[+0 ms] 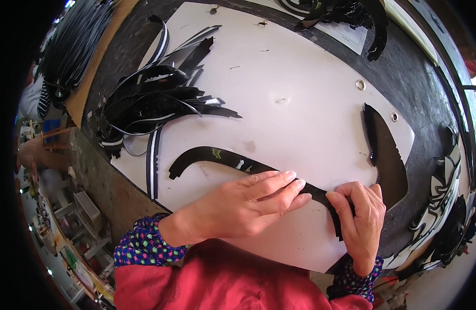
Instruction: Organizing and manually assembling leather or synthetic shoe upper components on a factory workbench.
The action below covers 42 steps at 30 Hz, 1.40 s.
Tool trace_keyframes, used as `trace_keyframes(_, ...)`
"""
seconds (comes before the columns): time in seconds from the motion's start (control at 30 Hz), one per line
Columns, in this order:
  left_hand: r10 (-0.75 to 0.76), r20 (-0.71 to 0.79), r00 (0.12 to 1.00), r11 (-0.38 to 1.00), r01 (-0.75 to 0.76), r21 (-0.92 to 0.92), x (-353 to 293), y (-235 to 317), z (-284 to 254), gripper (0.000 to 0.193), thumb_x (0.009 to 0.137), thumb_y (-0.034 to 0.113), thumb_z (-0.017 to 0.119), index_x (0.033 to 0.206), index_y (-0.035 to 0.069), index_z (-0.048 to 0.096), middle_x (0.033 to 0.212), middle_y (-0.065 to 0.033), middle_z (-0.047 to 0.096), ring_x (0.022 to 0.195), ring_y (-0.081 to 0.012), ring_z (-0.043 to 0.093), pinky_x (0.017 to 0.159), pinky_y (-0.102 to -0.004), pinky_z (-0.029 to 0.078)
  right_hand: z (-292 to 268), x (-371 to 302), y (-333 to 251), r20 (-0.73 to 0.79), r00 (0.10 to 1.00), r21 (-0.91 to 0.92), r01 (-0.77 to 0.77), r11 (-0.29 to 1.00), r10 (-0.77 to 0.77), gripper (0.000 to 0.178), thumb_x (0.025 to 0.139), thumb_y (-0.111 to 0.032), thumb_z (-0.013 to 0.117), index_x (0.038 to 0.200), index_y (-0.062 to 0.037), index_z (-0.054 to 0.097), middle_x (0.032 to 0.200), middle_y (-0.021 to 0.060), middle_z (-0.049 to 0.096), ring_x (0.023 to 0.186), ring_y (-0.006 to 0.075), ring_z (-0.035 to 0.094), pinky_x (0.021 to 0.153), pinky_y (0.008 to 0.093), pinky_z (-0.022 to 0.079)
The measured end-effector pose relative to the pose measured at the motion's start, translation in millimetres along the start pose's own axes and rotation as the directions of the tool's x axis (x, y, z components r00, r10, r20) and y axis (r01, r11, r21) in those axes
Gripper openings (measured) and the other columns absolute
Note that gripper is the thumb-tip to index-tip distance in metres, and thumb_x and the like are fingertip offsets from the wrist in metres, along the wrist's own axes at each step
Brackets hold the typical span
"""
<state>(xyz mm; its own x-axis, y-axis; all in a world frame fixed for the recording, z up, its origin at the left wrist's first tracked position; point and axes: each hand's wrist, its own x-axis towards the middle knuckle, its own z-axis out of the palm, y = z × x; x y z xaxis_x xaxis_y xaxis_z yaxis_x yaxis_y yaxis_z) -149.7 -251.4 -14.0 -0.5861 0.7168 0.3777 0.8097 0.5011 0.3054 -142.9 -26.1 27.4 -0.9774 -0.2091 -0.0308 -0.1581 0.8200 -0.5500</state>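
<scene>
A curved black strip [222, 156] of leather-like material lies across a pale board [284, 124], its left end bent downward and its right end turning toward me. My left hand [238, 209] rests on the strip's middle with fingers stretched flat. At the right bend, my right hand [359, 217] pinches the strip's edge between thumb and fingers. Beyond my left hand is a loose pile of black strips [155, 103], some with white lines. One white-striped strip [153, 165] hangs from that pile toward the board's near left edge.
A wide dark curved piece [390, 165] lies on the board's right side, near two metal eyelets. More black cut pieces [351, 15] sit at the far edge on a white sheet [351, 39]. A bundle of long black strips [75, 46] lies at the far left.
</scene>
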Motion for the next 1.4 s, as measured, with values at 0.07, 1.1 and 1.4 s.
trace_keyframes(0.07,-0.015,-0.012,1.000,1.000,0.015,-0.019,0.6,0.1,-0.5,0.029,0.083,0.006,0.065,0.111,0.012,0.073,0.118,-0.0018,0.061,0.117,-0.0171,0.054,0.097,-0.0265,0.053,-0.4,0.1,-1.0,-0.002,1.000,-0.012,0.002,1.000,-0.002,0.018,0.086,-0.015,0.069,0.075,-0.0082,0.056,0.064,0.0023,0.057,0.057,0.0198,0.053,0.063,0.0327,0.033)
trace_keyframes(1.1,-0.148,0.004,0.989,0.965,0.144,0.218,-2.4,32.6,-0.2,0.038,0.085,0.012,0.054,0.120,0.013,0.069,0.122,-0.0077,0.062,0.116,-0.0224,0.057,0.097,-0.0332,0.049,6.4,-6.8,4.9,-0.096,0.993,-0.004,0.063,0.998,-0.063,0.020,0.086,-0.016,0.068,0.074,-0.0069,0.054,0.060,0.0061,0.056,0.056,0.0235,0.054,0.062,0.0351,0.035)
trace_keyframes(1.4,-0.136,-0.014,0.991,0.990,0.136,0.028,-4.3,17.5,-12.6,0.037,0.078,0.007,0.058,0.113,0.005,0.070,0.118,-0.0099,0.066,0.108,-0.0247,0.061,0.095,-0.0347,0.051,6.4,-8.4,7.1,-0.107,0.991,0.012,0.085,0.996,-0.083,0.020,0.086,-0.016,0.068,0.074,-0.0073,0.054,0.060,0.0064,0.056,0.056,0.0245,0.054,0.062,0.0356,0.034)
